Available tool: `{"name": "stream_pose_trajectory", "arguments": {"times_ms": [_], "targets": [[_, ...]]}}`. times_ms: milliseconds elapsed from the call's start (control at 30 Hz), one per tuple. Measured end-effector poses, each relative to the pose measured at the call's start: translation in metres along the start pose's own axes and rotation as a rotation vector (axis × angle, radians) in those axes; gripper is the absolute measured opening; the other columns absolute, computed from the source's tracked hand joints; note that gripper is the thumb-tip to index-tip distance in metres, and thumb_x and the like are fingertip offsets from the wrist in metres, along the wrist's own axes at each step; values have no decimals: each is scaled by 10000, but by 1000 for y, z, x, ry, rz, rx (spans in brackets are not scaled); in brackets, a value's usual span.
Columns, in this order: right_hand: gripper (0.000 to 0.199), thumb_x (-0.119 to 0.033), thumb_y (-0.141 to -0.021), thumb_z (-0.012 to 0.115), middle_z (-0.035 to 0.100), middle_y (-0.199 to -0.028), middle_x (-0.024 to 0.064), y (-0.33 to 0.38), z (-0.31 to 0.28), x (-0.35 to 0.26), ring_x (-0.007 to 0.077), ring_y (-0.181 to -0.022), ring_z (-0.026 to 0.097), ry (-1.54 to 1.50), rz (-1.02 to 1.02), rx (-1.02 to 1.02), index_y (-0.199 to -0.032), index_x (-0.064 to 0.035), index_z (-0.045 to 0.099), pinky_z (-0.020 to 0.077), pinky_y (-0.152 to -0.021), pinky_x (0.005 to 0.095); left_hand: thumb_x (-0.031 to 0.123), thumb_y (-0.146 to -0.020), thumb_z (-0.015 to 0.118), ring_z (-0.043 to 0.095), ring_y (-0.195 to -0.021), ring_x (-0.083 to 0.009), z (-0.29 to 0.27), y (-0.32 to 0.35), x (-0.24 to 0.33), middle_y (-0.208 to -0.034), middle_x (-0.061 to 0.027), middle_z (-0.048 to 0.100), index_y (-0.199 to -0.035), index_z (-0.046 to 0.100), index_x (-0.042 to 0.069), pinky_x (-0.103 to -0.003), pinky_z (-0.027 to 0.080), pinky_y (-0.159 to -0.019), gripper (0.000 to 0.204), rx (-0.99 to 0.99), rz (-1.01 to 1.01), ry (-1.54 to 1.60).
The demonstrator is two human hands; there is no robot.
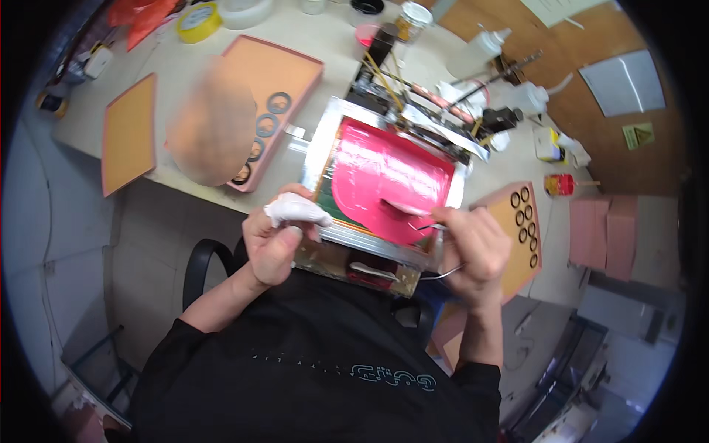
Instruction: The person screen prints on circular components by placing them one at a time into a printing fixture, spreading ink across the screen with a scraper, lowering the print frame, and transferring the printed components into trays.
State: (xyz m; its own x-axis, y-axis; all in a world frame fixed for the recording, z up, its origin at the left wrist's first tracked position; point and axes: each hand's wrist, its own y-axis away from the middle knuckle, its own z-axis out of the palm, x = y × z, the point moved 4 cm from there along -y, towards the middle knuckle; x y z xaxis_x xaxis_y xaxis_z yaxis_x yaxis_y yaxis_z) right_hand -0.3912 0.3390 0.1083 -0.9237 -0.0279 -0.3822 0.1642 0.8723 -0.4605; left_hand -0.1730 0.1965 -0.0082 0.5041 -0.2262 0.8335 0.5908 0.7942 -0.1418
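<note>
White crumpled cloth [297, 210] sits pinched in the closed left hand [272, 240], against the metal-framed printing screen smeared with pink ink [389, 181]; the right hand [473, 247] clamps a thin metal tool [417, 214] touching the ink.

I see my left hand [275, 240] pinching a white cloth [297, 210] at the near left corner of a metal frame [384, 244] covered in pink paint [388, 181]. My right hand [476, 247] holds a thin tool [413, 212] that touches the pink. Orange trays [528, 221] with dark rings [267, 124] lie on the tabletop [185, 66] on both sides.
</note>
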Motion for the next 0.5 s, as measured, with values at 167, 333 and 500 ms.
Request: {"name": "stream_pose_trajectory", "arguments": {"times_ms": [167,333,500], "targets": [[197,25,-912,707,762,-925,68,-69,-24,44,129,-709,575,-38,284,50,-1087,-3,792,458,-651,269,108,-930,564,664,-1065,-350,34,-65,80,-1283,-251,646,-1346,638,-64,-397,607,-831,456,-546,736,-304],[217,-99,-935,771,707,-804,23,-74,-48,95,114,-660,551,2,379,321,-1126,3,772,431,-595,247,-11,-973,631,647,-886,-186,16,-138,108,-1169,-133,753,-1210,723,-45,-298,539,-739,256,-204,551,-953],[389,-106,-933,786,706,-1048,45,32,-11,123,127,-828,607,46,801,121,-1305,-24,708,503,-719,259,29,-918,730,684,-1100,-243,-51,-156,52,-1137,-108,774,-1126,769,-6,-338,560,-900,214,-318,470,-1555]]}}
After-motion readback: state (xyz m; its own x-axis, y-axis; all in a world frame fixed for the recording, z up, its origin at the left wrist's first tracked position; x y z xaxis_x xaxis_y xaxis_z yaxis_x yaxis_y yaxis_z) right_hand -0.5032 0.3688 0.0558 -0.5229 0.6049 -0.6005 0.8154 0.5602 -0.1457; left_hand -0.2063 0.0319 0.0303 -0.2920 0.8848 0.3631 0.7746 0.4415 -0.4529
